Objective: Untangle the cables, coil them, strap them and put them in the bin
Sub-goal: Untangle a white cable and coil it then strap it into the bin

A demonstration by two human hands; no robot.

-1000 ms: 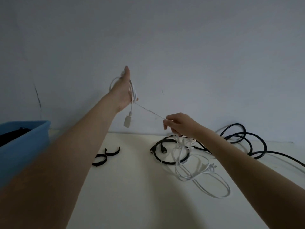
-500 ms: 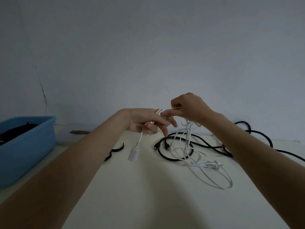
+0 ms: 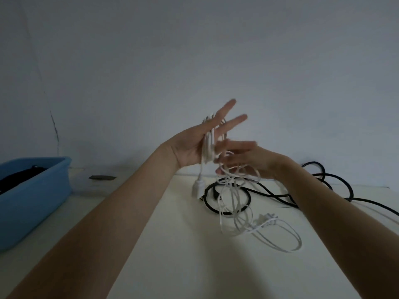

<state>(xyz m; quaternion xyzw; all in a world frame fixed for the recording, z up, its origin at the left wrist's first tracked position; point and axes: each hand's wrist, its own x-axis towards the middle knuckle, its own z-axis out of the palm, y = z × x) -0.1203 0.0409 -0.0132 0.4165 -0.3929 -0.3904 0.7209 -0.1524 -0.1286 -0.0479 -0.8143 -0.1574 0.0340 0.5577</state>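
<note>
We're mid-coiling the white cable [image 3: 235,212]: left hand [image 3: 194,145] flat, loops over straight fingers; right hand [image 3: 244,160] blurred, grip unclear. Black cable [image 3: 280,195] untouched, bin [image 3: 56,180] part-filled.

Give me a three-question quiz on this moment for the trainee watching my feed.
1. True or false: the white cable is already in the blue bin.
2. Which hand has loops of the white cable wound around it, fingers straight?
A. left hand
B. right hand
C. neither
3. Fill in: the cable lying coiled on the table under the white one is ____ in colour.

Key:
1. False; part is wound on a hand, the rest trails onto the table.
2. A.
3. Black: the black cable.
</note>
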